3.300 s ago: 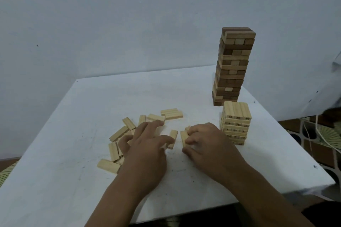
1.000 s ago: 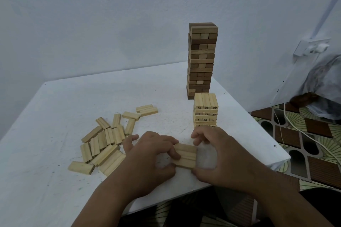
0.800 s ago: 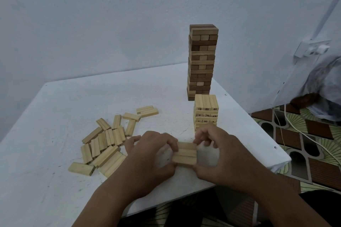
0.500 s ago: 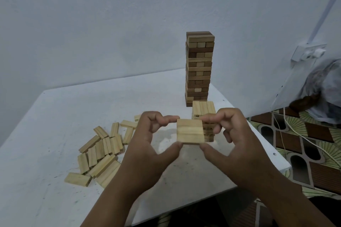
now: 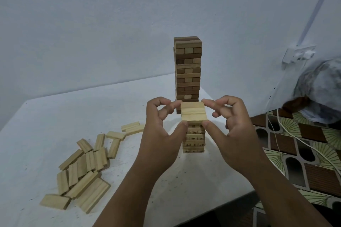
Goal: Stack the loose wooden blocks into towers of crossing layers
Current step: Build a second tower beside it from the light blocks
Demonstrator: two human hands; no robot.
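Lying loose: pale wooden blocks (image 5: pixel 86 169) are scattered in a heap on the left of the white table (image 5: pixel 46 116).
Left hand (image 5: pixel 160 132): a flat layer of pale blocks (image 5: pixel 193 111) is pinched at its left edge between thumb and fingers.
Short pale tower (image 5: pixel 194 139): found directly under the held layer; contact cannot be told.
Right hand (image 5: pixel 234 131): the layer's right edge is pinched likewise.
Tall dark tower (image 5: pixel 187 68): stood behind, upright.

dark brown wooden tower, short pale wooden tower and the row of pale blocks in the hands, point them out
dark brown wooden tower (image 5: pixel 187 68), head view, middle of its front face
short pale wooden tower (image 5: pixel 194 139), head view, numbered front face
row of pale blocks (image 5: pixel 193 112), head view, top surface
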